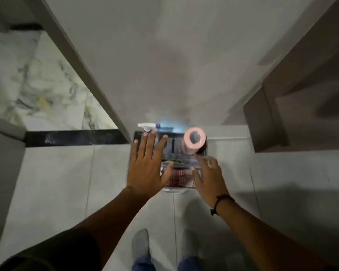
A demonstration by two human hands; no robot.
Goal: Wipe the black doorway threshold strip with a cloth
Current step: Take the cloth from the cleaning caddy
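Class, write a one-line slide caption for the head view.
Both open hands, left hand and right hand, reach toward a supply caddy beside the black threshold strip.

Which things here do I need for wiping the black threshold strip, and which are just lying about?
For the job: black threshold strip; striped cloth in the clear caddy; possibly the spray bottle.
Lying about: pink roll.

Dark short sleeve [53,249], black wrist cord [221,202], blue jeans [143,264], grey socks [140,243].
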